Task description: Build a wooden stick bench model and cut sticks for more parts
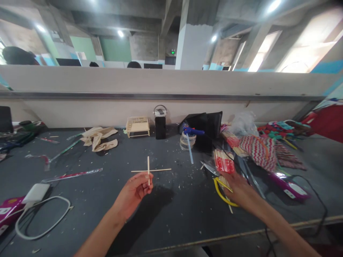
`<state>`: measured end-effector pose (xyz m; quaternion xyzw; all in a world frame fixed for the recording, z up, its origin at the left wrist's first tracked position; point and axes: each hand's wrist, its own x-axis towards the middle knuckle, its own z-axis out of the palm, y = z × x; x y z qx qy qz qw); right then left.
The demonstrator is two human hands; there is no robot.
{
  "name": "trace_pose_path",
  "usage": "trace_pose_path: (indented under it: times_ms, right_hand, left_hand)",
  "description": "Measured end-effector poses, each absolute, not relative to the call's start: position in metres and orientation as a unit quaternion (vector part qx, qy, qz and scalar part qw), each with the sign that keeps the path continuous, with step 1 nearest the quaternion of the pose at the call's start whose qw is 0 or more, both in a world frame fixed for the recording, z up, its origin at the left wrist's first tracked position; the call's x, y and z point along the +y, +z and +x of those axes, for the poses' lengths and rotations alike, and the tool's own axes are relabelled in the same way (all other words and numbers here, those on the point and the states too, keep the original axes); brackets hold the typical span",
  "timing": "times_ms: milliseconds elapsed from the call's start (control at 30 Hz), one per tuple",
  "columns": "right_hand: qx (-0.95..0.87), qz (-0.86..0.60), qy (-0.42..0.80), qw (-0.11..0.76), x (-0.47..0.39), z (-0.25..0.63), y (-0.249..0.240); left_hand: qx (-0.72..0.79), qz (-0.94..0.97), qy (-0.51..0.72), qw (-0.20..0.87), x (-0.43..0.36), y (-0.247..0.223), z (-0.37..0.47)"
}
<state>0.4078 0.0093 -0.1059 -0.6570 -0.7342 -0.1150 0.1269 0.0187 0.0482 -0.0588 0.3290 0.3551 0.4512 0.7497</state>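
Note:
My left hand (139, 187) is closed, pinching two thin wooden sticks (160, 170) that cross each other, one upright and one level, above the table. Off to the right, my right hand (237, 187) lies over a pair of scissors (221, 197) with yellow handles, its fingertips mostly hidden and slightly blurred. The scissors' metal blades (209, 167) point away to the left. Just beyond that hand is a bundle of wooden sticks (223, 160) in red and clear wrapping. A loose stick (230, 208) pokes out below the yellow handle.
Behind stand a small wooden model (138, 126), a black phone (160, 127) and a jar (187, 141) with a blue glue gun (193, 131). Crumpled brown paper (100, 138) lies left. A white cable (43, 235), a purple box (289, 187) and striped cloth (258, 151) flank the work area.

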Motion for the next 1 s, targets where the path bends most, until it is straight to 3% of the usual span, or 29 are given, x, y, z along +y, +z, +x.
trace_pose_path:
  times_ms: [100,200,333,500,700,1000]
  right_hand:
    - [-0.74,-0.662,-0.036,0.112,0.015,0.412,-0.091]
    - [-0.721,-0.669,0.053,0.171,0.012,0.407,-0.073]
    - [-0.656,-0.624,0.339,0.254,-0.01,0.383,-0.061]
    - [-0.538,-0.555,0.587,0.244,-0.051,0.324,-0.06]
    - [-0.654,-0.532,0.452,0.29,-0.057,0.27,-0.04]
    - [-0.706,-0.525,0.412,0.24,-0.05,0.246,-0.029]
  left_hand:
    - [0.38,0.325,0.465,0.731,0.043,-0.064,0.015]
    - [0.391,0.336,0.462,0.722,0.039,-0.066,0.012]
    - [0.385,0.357,0.453,0.72,0.035,-0.059,0.01]
    - [0.38,0.356,0.431,0.736,0.03,-0.046,0.016]
    - [0.359,0.364,0.389,0.766,0.023,-0.037,0.032]
    - [0.351,0.42,0.337,0.766,0.014,-0.027,0.041]
